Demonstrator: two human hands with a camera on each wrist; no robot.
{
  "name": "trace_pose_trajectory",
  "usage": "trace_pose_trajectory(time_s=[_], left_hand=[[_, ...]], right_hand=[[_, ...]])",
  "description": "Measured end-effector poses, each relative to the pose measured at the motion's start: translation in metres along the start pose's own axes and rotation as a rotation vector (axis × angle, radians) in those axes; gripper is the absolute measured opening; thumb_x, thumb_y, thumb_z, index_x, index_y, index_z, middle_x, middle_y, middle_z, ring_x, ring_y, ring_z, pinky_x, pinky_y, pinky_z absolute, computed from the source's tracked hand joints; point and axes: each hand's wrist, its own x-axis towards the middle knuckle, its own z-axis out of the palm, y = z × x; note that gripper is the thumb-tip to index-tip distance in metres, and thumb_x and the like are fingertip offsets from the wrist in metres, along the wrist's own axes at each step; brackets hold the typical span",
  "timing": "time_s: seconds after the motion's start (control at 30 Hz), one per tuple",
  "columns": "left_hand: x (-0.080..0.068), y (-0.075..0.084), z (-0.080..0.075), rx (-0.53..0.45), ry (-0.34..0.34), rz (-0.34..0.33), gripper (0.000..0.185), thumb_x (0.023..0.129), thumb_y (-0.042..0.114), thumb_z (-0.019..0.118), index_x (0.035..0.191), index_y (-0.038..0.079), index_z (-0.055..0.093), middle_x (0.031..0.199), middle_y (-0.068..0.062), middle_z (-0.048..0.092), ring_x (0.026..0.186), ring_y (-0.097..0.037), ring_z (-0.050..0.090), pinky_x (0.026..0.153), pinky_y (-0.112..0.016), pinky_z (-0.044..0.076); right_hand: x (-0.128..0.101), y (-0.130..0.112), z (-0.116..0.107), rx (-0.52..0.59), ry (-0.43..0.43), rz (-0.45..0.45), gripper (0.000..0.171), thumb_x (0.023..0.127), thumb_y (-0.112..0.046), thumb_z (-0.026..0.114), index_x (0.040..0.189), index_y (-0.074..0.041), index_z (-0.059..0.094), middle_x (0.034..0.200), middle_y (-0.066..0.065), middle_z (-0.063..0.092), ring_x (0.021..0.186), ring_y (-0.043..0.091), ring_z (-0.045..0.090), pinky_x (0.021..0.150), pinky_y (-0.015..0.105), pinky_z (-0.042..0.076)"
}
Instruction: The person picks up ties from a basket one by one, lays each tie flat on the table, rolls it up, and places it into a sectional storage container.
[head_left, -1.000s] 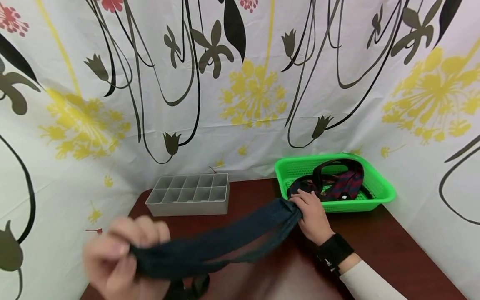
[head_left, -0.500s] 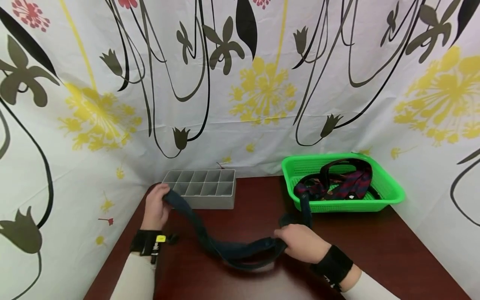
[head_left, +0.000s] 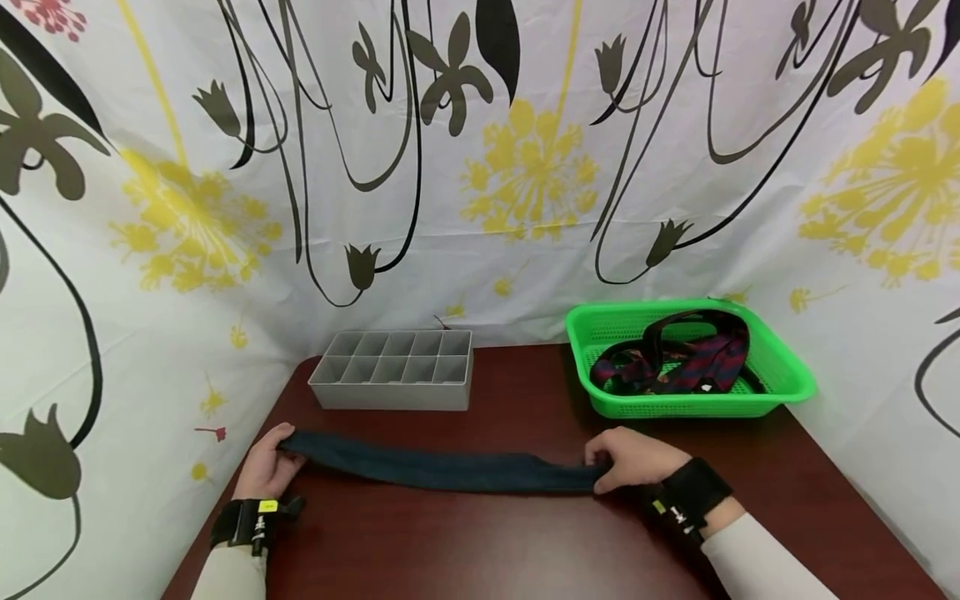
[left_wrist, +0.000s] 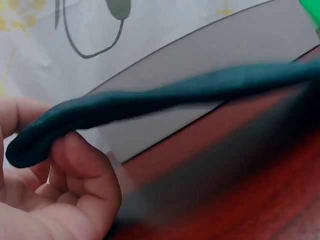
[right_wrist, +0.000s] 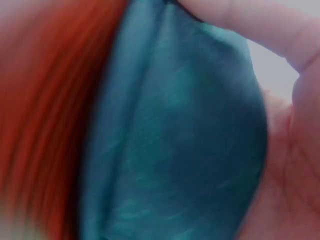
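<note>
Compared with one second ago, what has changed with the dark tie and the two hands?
The dark tie came down from the air and now lies stretched flat across the table. The left hand and right hand moved apart and keep their grip on its ends. The green basket and grey organizer stayed put.

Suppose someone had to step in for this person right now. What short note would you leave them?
Left hand: pinches the left end of the dark teal tie.
Right hand: grips the tie's right end.
The tie lies stretched flat across the brown table, in front of the empty grey divided box.
More ties sit tangled in the green basket at the right rear.
Done: one tie out of the basket and laid straight.
Left, probably: fold or roll it into a box compartment, then handle the others.
</note>
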Motion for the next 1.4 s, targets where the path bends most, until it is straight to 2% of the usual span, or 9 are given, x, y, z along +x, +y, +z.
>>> trace_pose_trajectory(time_s=[0.27, 0.5, 0.67, 0.73, 0.93, 1.03, 1.17, 1.27, 1.4], left_hand=[[0.006, -0.005, -0.006, 0.275, -0.008, 0.034, 0.023, 0.113, 0.01, 0.049, 0.102, 0.025, 0.063, 0.101, 0.01, 0.062, 0.089, -0.007, 0.061, 0.078, -0.023, 0.054], [0.008, -0.006, -0.006, 0.337, -0.027, 0.043, 0.022, 0.112, 0.01, 0.051, 0.103, 0.026, 0.063, 0.102, 0.012, 0.064, 0.092, -0.005, 0.065, 0.081, -0.022, 0.057], [0.007, -0.006, -0.003, 0.376, -0.002, 0.057, 0.019, 0.111, 0.01, 0.053, 0.104, 0.024, 0.063, 0.1, 0.011, 0.064, 0.09, -0.005, 0.067, 0.08, -0.022, 0.059], [0.007, -0.006, -0.002, 0.373, 0.005, 0.056, 0.019, 0.111, 0.009, 0.054, 0.103, 0.024, 0.063, 0.101, 0.011, 0.064, 0.091, -0.005, 0.067, 0.08, -0.022, 0.059], [0.009, -0.005, -0.002, 0.374, -0.018, 0.026, 0.02, 0.112, 0.011, 0.053, 0.103, 0.026, 0.064, 0.102, 0.012, 0.064, 0.093, -0.005, 0.066, 0.082, -0.023, 0.058], [0.011, -0.005, -0.002, 0.374, 0.0, 0.023, 0.02, 0.112, 0.012, 0.053, 0.103, 0.026, 0.065, 0.102, 0.012, 0.063, 0.092, -0.005, 0.065, 0.082, -0.023, 0.058], [0.012, -0.005, -0.001, 0.369, 0.014, 0.02, 0.018, 0.112, 0.013, 0.053, 0.105, 0.025, 0.066, 0.104, 0.011, 0.061, 0.092, -0.006, 0.064, 0.082, -0.024, 0.057], [0.011, -0.004, -0.001, 0.361, 0.019, 0.015, 0.019, 0.112, 0.015, 0.053, 0.105, 0.026, 0.066, 0.105, 0.011, 0.061, 0.092, -0.006, 0.063, 0.082, -0.023, 0.057], [0.01, -0.004, -0.001, 0.349, 0.035, 0.012, 0.02, 0.113, 0.017, 0.052, 0.104, 0.027, 0.067, 0.105, 0.011, 0.061, 0.09, -0.007, 0.062, 0.082, -0.023, 0.057]], right_hand=[[-0.032, 0.053, -0.023, 0.032, 0.071, 0.074, 0.032, 0.086, -0.029, 0.088, 0.08, -0.016, 0.06, 0.075, -0.012, 0.049, 0.065, 0.002, 0.046, 0.064, 0.025, 0.04], [-0.072, 0.073, -0.024, 0.077, 0.174, 0.098, 0.03, 0.092, -0.025, 0.083, 0.081, -0.012, 0.058, 0.075, -0.011, 0.04, 0.065, 0.001, 0.041, 0.063, 0.027, 0.036], [-0.083, 0.081, -0.025, 0.057, 0.231, 0.092, 0.025, 0.095, -0.028, 0.081, 0.08, -0.018, 0.063, 0.071, -0.014, 0.042, 0.062, -0.001, 0.041, 0.062, 0.025, 0.038], [-0.086, 0.086, -0.028, 0.102, 0.24, 0.08, 0.027, 0.097, -0.026, 0.078, 0.079, -0.016, 0.062, 0.068, -0.013, 0.045, 0.06, -0.001, 0.042, 0.06, 0.025, 0.04], [-0.103, 0.103, -0.037, 0.327, 0.187, 0.029, 0.011, 0.102, -0.009, 0.068, 0.093, -0.004, 0.067, 0.066, 0.001, 0.054, 0.063, 0.002, 0.051, 0.062, 0.026, 0.047], [-0.111, 0.112, -0.041, 0.346, 0.2, 0.018, 0.004, 0.102, -0.005, 0.067, 0.1, -0.003, 0.069, 0.069, -0.005, 0.051, 0.065, 0.0, 0.051, 0.065, 0.024, 0.046], [-0.121, 0.126, -0.045, 0.355, 0.219, 0.012, 0.008, 0.105, -0.003, 0.062, 0.102, -0.003, 0.069, 0.075, -0.007, 0.061, 0.067, 0.006, 0.056, 0.067, 0.024, 0.048], [-0.128, 0.132, -0.046, 0.484, 0.152, 0.06, 0.011, 0.109, -0.005, 0.054, 0.109, 0.003, 0.061, 0.077, -0.005, 0.059, 0.066, 0.012, 0.056, 0.061, 0.026, 0.049], [-0.134, 0.131, -0.05, 0.709, 0.008, 0.093, 0.017, 0.109, 0.001, 0.045, 0.119, 0.014, 0.041, 0.085, -0.005, 0.057, 0.06, 0.027, 0.038, 0.049, 0.032, 0.037]])
